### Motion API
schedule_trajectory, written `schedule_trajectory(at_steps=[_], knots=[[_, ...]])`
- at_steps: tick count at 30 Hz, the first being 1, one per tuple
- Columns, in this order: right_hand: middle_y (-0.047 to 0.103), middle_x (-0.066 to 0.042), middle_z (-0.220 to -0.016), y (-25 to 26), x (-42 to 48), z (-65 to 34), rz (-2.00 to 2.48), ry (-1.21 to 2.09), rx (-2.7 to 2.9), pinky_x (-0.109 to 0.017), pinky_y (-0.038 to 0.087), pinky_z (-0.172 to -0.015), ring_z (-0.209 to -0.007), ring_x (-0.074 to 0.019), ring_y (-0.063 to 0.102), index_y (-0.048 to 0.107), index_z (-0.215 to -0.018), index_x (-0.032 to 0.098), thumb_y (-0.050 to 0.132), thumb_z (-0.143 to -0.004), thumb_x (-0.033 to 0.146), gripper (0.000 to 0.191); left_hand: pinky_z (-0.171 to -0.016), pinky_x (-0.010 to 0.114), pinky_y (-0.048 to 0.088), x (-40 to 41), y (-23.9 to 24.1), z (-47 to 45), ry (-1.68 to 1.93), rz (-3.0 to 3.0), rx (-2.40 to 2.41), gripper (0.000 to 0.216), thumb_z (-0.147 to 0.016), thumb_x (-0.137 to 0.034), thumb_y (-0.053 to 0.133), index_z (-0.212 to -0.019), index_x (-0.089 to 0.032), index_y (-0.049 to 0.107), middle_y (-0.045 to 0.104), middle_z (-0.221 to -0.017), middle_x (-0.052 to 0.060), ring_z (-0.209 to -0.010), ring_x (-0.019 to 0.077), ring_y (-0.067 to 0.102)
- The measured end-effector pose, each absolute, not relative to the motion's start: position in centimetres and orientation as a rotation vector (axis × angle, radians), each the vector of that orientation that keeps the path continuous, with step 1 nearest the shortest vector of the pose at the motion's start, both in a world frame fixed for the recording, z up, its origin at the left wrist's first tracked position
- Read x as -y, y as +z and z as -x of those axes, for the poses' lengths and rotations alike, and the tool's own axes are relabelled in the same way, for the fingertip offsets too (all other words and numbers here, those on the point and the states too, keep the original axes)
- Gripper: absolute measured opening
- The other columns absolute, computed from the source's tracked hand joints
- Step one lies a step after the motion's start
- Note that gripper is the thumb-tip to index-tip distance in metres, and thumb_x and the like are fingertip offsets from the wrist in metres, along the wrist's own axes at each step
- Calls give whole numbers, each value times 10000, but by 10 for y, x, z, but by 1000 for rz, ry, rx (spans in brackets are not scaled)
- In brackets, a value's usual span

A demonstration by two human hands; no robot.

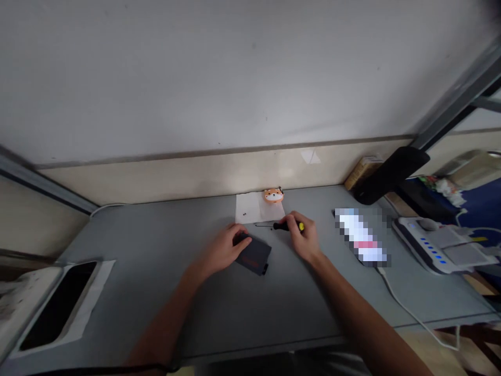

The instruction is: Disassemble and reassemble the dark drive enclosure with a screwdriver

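Observation:
My left hand [230, 244] grips the left end of a dark, flat rectangular case [253, 254], thumb on top of it. A small black piece juts from the case's lower right corner. In my right hand [303, 235] is a screwdriver [281, 226] with a black and yellow handle, its thin shaft pointing left above the case. By the shaft, a tiny dark speck, perhaps a screw [271, 229], lies on the desk. Behind the hands lies white paper [250, 206] with small dark bits on it, and an orange animal-faced case [273, 195] sits at its right.
To the right, a lit phone [360, 235] with a blurred screen is plugged into a white cable [403, 304]. Beyond it stand a power strip [430, 245] and a black cylinder [391, 175]. A dark-screened device [60, 303] lies at the left. A wall borders the desk's back.

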State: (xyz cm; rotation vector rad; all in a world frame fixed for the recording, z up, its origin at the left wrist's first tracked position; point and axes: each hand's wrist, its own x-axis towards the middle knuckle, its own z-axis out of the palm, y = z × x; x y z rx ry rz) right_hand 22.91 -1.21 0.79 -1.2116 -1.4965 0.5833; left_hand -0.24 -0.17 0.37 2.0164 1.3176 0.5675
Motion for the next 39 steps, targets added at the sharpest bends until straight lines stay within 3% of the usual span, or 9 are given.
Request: schedule_trajectory(at_steps=[7, 15, 24, 28, 31, 39], knots=[[526, 6, -471, 20, 8, -249, 1421, 454, 1158, -276, 359, -496, -480, -139, 473, 609, -531, 212, 465, -879, 442, 441, -710, 285, 471, 12, -6, -14, 686, -1799, -1457, 200, -877, -353, 612, -776, -214, 510, 601, -828, 9, -797, 179, 599], [522, 6, -479, 19, 7, -242, 1393, 569, 1183, -271, 356, -493, -488, -135, 460, 615, -540, 203, 471, -840, 487, 437, -722, 280, 484, 2, -12, -11, 808, -1873, -1280, 182, -933, -347, 545, -833, -206, 600, 616, -795, 0, -754, 159, 595], [512, 5, -493, 24, 10, -235, 1293, 735, 1076, -264, 377, -474, -484, -132, 454, 615, -551, 212, 481, -797, 477, 385, -672, 257, 497, 6, -9, -14, 836, -1960, -1281, 262, -917, -386, 644, -1129, -247, 706, 627, -922, 5, -685, 125, 564], [518, 5, -493, 26, 12, -229, 1279, 799, 1060, -262, 380, -475, -481, -129, 449, 614, -544, 217, 484, -771, 508, 392, -735, 262, 521, 6, -13, -18, 902, -2005, -1223, 165, -943, -357, 632, -991, -235, 733, 647, -926, 17, -804, 152, 625], [509, 9, -492, 27, 12, -226, 1290, 841, 1034, -265, 383, -484, -485, -129, 449, 618, -543, 217, 490, -748, 518, 386, -732, 259, 523, 4, -16, -16, 944, -2018, -1197, 186, -968, -332, 594, -898, -224, 728, 655, -896, 15, -780, 148, 627], [545, -9, -523, 21, 1, -230, 1342, 896, 738, -284, 381, -485, -511, -142, 471, 606, -521, 216, 551, -644, 607, 413, -732, 258, 503, -25, -8, -2, 876, -2122, -1574, 127, -944, -247, 626, -906, -234, 746, 675, -889, 12, -763, 155, 650]])
